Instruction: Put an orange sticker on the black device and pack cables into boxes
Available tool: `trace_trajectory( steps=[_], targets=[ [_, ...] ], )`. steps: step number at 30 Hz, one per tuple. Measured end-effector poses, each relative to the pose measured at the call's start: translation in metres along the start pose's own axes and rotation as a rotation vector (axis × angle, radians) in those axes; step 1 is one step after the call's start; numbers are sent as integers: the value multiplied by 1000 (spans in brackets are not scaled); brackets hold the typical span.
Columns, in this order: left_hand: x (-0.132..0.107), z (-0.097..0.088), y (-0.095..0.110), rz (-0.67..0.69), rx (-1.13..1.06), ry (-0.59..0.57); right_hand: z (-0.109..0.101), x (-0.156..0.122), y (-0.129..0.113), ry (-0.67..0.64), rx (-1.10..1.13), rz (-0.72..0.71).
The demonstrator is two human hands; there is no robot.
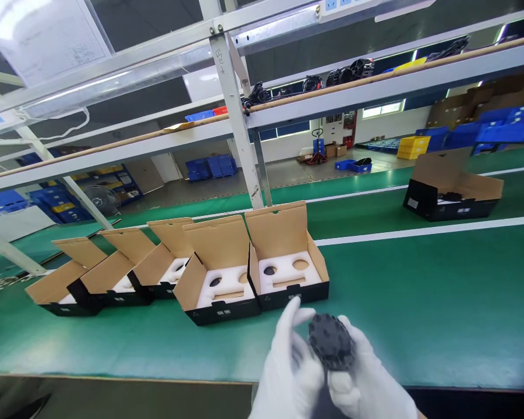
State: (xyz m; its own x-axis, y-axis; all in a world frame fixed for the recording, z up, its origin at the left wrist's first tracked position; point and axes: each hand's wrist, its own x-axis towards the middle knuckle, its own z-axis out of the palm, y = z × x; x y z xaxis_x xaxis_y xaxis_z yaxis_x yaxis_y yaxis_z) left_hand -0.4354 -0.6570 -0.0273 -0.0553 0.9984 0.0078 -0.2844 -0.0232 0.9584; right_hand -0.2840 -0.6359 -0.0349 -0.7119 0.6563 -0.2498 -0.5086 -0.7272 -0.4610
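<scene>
Both white-gloved hands, left (288,364) and right (367,378), are closing their fingers around a round black ribbed part (330,344), while the five open cardboard boxes with white foam inserts (283,273) are sitting unfilled.

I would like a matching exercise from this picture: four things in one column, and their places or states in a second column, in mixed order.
Things:
1. black round part
2. rightmost box in the row
3. lone box
4. yellow crates

Places or states:
a. on the floor in the background
b. held between both gloved hands, left hand and right hand
c. open, apart from the others, at the far right of the green belt
d. open, white foam insert showing, nearest to the hands

Pairs: 1-b, 2-d, 3-c, 4-a
</scene>
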Motion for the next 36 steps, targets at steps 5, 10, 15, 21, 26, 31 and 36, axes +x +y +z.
trace_trajectory(
  steps=[5, 10, 15, 21, 26, 31, 36],
  targets=[
    [11, -22, 6, 43, 110, 117, 23, 5, 8, 155, 599, 242],
    [3, -19, -2, -108, -12, -247, 20, 4, 25, -98, 616, 148],
    [1, -13, 8, -121, -111, -446, 15, -2, 31, -257, 474, 154],
    [6, -13, 14, -119, -95, -537, 17, -6, 27, -272, 438, 181],
    [4, -11, 13, -106, -122, -600, 20, -14, 25, -310, 399, 210],
    [4, -8, 16, -123, -78, -620, 21, -22, 29, -251, 394, 126],
    [6, -3, 20, -186, -85, -580, 20, -19, 31, -252, 314, 107]
  ],
)
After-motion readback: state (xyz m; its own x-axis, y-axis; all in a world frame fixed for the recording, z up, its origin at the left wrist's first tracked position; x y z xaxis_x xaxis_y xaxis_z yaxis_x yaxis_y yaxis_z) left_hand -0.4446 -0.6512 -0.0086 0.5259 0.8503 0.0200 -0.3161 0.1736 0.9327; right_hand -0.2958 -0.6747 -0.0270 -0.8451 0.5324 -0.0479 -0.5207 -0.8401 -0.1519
